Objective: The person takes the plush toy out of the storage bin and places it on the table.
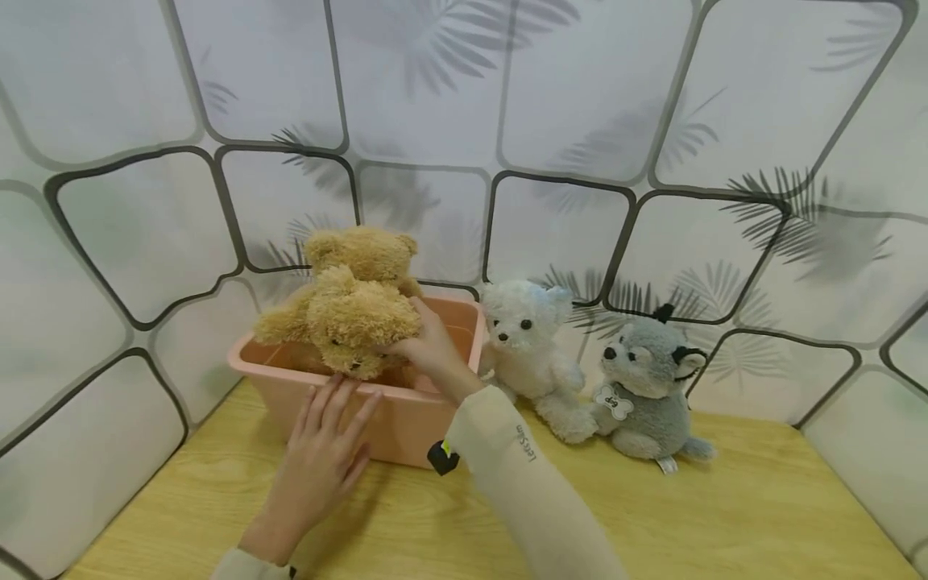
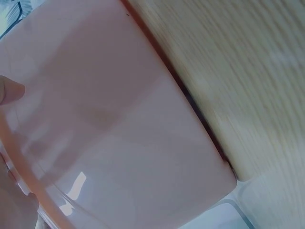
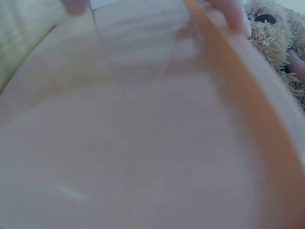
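A tan teddy bear (image 1: 362, 318) leans head-down over the front rim of a pink plastic bin (image 1: 406, 419). My right hand (image 1: 431, 346) grips this bear at its right side, thumb on the front near its face; the other fingers are partly hidden by fur. Behind it, a second tan teddy bear (image 1: 362, 250) rises from the bin. My left hand (image 1: 322, 443) lies against the bin's front wall, fingers extended up to the rim just below the bear's face. In the right wrist view, the bear's fur (image 3: 269, 45) shows past the blurred rim.
Right of the bin sits a white plush bear (image 1: 529, 346). Beside it is a grey plush dog (image 1: 645, 387) with a bone-shaped tag. All stand on a wood-grain table (image 1: 725, 515), with patterned panels (image 1: 565, 234) behind and at both sides.
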`<action>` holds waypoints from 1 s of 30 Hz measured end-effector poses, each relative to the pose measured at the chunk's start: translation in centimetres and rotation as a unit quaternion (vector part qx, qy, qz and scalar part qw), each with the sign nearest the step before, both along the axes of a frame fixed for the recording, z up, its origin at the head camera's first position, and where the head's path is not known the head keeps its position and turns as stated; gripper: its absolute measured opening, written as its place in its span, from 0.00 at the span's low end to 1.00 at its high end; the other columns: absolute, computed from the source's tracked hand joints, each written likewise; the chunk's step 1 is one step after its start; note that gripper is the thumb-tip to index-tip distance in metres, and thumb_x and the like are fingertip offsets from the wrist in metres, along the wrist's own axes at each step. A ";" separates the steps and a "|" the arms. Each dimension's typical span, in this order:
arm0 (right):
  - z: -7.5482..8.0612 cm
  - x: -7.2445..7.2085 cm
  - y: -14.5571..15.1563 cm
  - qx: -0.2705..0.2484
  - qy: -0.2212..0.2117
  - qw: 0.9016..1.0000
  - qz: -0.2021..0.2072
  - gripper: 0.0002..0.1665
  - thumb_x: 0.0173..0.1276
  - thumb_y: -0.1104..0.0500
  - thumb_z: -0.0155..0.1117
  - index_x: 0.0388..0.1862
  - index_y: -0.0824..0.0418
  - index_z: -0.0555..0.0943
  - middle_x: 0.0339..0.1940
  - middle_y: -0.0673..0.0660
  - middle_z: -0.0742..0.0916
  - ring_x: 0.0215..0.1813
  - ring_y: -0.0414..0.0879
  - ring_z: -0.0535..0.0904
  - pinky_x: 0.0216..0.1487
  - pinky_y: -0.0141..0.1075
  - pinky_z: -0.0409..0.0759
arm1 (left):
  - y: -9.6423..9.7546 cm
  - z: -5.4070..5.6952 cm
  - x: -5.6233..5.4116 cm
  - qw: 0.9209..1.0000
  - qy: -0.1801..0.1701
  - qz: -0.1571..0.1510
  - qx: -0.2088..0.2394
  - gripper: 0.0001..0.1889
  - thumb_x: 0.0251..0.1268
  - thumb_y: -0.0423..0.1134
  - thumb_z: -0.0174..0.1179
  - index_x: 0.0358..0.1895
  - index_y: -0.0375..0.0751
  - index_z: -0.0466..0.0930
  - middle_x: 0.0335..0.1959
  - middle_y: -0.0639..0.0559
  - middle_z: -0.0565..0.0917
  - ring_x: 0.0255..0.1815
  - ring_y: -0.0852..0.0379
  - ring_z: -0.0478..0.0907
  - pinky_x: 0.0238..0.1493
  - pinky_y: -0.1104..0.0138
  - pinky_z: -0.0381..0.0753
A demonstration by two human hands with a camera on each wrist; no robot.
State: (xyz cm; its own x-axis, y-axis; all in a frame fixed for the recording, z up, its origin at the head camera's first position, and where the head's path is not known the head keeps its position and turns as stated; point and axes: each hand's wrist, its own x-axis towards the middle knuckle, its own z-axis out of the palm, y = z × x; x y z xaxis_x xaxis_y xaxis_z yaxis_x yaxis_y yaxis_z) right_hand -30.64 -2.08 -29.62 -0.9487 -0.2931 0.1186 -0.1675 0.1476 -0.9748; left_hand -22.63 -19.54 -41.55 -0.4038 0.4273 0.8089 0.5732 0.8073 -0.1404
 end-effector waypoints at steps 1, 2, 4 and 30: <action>-0.1 0.0 0.3 -0.008 -0.001 1.000 0.003 0.56 0.63 0.69 0.71 0.84 0.55 0.52 0.82 0.55 0.60 0.81 0.53 0.53 0.71 0.53 0.69 | 0.0 0.0 0.0 1.000 -0.003 0.001 0.000 0.29 0.81 0.51 0.32 0.74 0.42 0.66 0.69 0.29 0.67 0.72 0.30 0.60 0.72 0.37 0.56; -0.1 0.1 0.5 -0.014 0.002 1.000 0.007 0.56 0.63 0.70 0.71 0.84 0.54 0.52 0.82 0.54 0.61 0.81 0.53 0.55 0.70 0.51 0.71 | 0.0 0.0 0.0 1.000 -0.005 0.002 -0.002 0.29 0.81 0.51 0.32 0.75 0.42 0.66 0.69 0.29 0.67 0.72 0.30 0.60 0.72 0.37 0.56; -0.3 0.2 1.0 -0.037 0.011 0.999 0.021 0.56 0.63 0.72 0.69 0.84 0.50 0.53 0.80 0.52 0.66 0.78 0.52 0.61 0.64 0.50 0.77 | 0.0 0.0 0.1 1.000 -0.009 0.003 -0.003 0.28 0.79 0.49 0.36 0.75 0.41 0.66 0.69 0.29 0.66 0.73 0.30 0.60 0.72 0.36 0.56; -1.2 1.7 7.0 -0.286 0.001 0.958 -0.027 0.48 0.68 0.79 0.56 0.82 0.52 0.56 0.75 0.62 0.69 0.66 0.59 0.75 0.46 0.38 0.85 | 0.2 0.0 0.0 1.000 -0.010 0.003 0.001 0.29 0.75 0.46 0.40 0.75 0.38 0.65 0.73 0.30 0.63 0.72 0.29 0.59 0.77 0.40 0.47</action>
